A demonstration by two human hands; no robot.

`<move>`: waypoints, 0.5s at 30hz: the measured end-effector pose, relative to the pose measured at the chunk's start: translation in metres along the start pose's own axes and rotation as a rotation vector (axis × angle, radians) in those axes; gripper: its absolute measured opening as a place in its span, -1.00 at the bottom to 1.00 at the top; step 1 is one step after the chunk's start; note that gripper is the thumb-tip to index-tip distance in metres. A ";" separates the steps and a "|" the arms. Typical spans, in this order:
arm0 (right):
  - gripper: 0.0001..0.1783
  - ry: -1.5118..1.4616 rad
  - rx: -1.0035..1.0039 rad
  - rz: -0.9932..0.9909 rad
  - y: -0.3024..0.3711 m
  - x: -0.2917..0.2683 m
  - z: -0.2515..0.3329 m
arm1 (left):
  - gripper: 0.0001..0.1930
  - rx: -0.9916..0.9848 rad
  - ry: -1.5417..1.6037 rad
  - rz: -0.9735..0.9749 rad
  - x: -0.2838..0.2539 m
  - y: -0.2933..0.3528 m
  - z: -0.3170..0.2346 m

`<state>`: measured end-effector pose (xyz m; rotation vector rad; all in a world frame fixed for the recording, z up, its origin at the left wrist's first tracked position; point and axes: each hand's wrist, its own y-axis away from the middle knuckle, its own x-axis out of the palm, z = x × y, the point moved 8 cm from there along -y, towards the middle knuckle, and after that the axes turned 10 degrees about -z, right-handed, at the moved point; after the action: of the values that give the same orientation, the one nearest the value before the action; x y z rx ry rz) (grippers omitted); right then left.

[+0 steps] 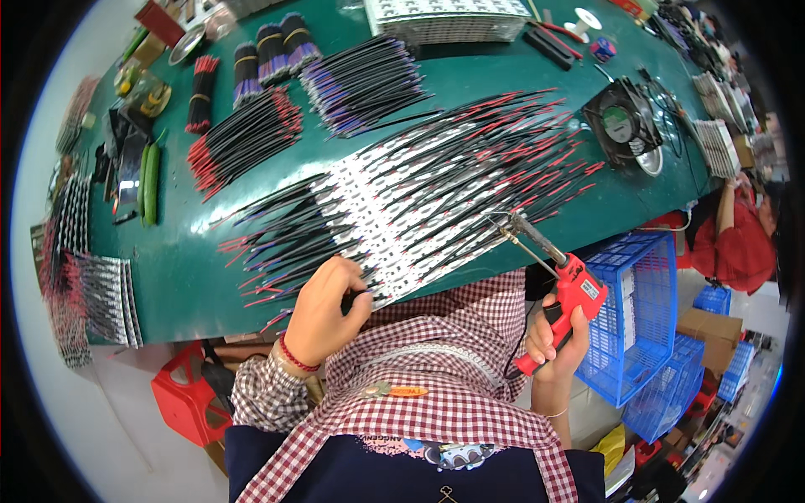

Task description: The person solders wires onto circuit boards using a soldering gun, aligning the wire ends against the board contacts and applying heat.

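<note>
My right hand grips a red soldering gun by its black-and-red handle. Its metal tip and thin solder guide point up and left, over the near right part of a white circuit board panel. Rows of black wires with red ends lie across this panel and stick out on both sides. At the panel's near left corner my left hand is closed, thumb and forefinger pinched around a black wire. The pinched end is partly hidden by the fingers.
Behind the panel lie black-and-purple wires, black-and-red wires and tied bundles. A stack of white panels stands at the back. A small fan sits right. Blue crates stand beside the table; a red stool is left.
</note>
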<state>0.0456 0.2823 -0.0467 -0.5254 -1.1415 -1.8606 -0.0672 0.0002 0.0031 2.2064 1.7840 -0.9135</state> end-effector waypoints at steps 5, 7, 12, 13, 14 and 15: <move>-0.47 -0.047 -0.097 -0.064 0.000 -0.016 0.030 | -0.89 0.040 -0.113 -0.059 0.004 -0.003 -0.006; -0.48 -0.095 -0.099 -0.062 -0.001 -0.018 0.039 | -0.89 0.051 -0.194 -0.112 0.001 -0.002 -0.014; -0.49 -0.199 -0.212 -0.034 -0.007 -0.022 0.096 | -0.85 0.087 -0.247 -0.272 -0.008 0.009 -0.033; -0.50 -0.160 -0.313 -0.024 -0.011 -0.025 0.118 | -0.85 0.061 -0.267 -0.251 -0.006 0.012 -0.029; -0.51 -0.121 -0.411 -0.014 -0.016 -0.031 0.143 | -0.86 0.034 -0.290 -0.232 -0.003 0.012 -0.024; -0.52 -0.086 -0.502 -0.034 -0.024 -0.036 0.168 | -0.89 0.031 -0.291 -0.243 0.000 0.010 -0.022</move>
<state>0.0311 0.4496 -0.0019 -0.8758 -0.7301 -2.1781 -0.0495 0.0085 0.0184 1.7841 1.9280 -1.2459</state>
